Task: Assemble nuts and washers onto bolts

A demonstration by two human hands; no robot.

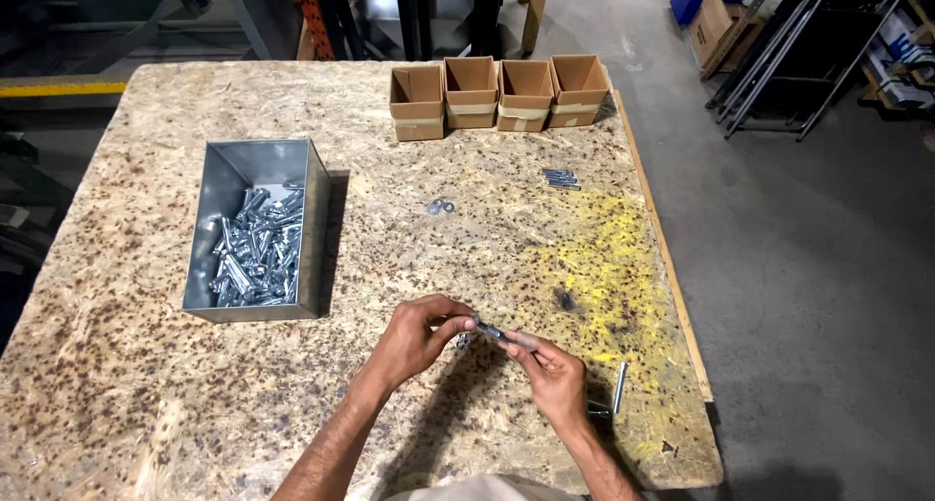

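Chipboard table fills most of our view, its surface speckled brown with a yellow stain toward the right edge. On its left half we note an open grey metal bin, roughly half filled with silver bolts. Along the far edge stand four small open cardboard boxes in a row, side by side and touching. Near the front edge, both hands meet over the table: the left hand and the right hand each pinch one end of a single silver bolt, which is held roughly level between the fingertips, just above the surface. We cannot tell whether anything is threaded onto it. A further loose bolt lies on the table just right of the right hand. A small group of bolts lies in front of the boxes, well apart from the hands, and two washers lie near the table's middle, between the bin and that group.
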